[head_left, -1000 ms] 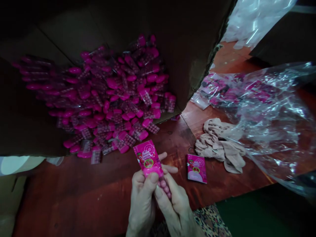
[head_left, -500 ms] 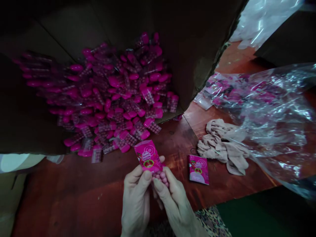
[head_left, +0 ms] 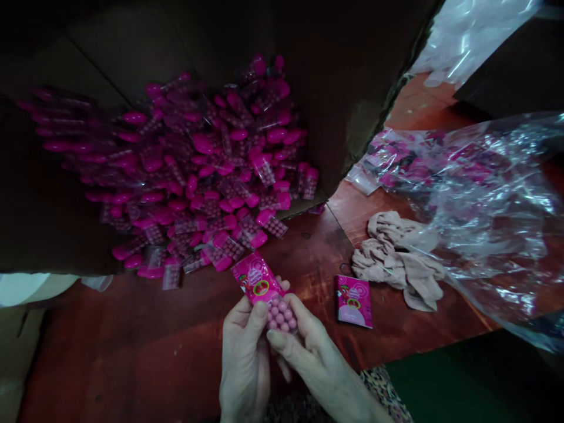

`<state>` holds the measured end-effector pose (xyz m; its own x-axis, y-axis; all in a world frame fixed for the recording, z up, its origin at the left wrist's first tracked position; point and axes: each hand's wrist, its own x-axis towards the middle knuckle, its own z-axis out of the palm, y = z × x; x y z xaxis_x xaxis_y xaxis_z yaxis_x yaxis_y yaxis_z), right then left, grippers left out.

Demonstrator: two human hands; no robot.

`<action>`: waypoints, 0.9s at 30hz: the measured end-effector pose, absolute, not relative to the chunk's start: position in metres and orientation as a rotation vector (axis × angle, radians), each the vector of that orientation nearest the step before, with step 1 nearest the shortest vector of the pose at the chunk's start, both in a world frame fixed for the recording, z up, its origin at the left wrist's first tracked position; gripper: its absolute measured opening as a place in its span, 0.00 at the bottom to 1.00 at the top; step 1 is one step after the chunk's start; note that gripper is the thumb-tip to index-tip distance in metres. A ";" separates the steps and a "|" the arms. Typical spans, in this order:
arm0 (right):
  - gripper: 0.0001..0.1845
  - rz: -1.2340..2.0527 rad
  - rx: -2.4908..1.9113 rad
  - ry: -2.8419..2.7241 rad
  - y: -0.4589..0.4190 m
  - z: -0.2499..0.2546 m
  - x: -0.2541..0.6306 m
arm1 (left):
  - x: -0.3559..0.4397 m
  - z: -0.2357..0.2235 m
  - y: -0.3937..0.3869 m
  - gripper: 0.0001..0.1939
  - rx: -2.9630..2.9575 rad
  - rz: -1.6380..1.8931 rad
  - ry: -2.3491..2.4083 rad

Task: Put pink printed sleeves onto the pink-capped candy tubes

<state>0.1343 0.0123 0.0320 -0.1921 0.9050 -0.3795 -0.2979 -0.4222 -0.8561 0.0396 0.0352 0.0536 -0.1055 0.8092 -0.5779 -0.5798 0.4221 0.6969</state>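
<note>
Both of my hands meet low in the middle of the view over a red wooden table (head_left: 132, 352). My left hand (head_left: 244, 358) and my right hand (head_left: 304, 352) pinch one small clear packet of pink candy balls (head_left: 281, 314). A pink printed card (head_left: 256, 281) sits over the packet's top end. Its balls show between my fingertips. A second pink card (head_left: 353, 301) lies flat on the table just right of my right hand.
A big cardboard box (head_left: 343, 88) lies on its side behind my hands, spilling a heap of pink candy packets (head_left: 198, 170). A crumpled beige cloth (head_left: 399, 258) lies to the right, beside a large clear plastic bag (head_left: 484, 217) holding more pink packets.
The card and packet have tilted to the left in my fingers, and more of the pink balls now show below the card. My hands stay in the same place.
</note>
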 end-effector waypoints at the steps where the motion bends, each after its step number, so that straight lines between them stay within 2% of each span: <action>1: 0.20 1.785 -1.139 -0.831 0.013 0.032 0.136 | 0.039 0.054 0.038 0.12 0.240 1.187 1.201; 4: 0.21 1.812 -1.142 -0.876 0.011 0.032 0.138 | 0.039 0.055 0.041 0.10 0.217 1.154 1.224; 10: 0.26 1.569 -1.470 -1.035 -0.003 0.034 0.139 | 0.043 0.059 0.033 0.10 0.260 1.135 1.230; 21: 0.21 1.207 -1.503 -1.470 0.006 0.043 0.133 | 0.045 0.054 0.041 0.10 0.389 1.186 1.133; 27: 0.28 1.194 -1.545 -1.455 -0.001 0.034 0.132 | 0.041 0.045 0.029 0.10 0.364 1.061 1.129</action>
<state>0.1317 -0.0008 0.0343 -0.0522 0.9857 -0.1600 0.3491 -0.1321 -0.9277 0.0412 0.0292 0.0453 0.0326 0.8320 -0.5538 -0.5005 0.4932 0.7115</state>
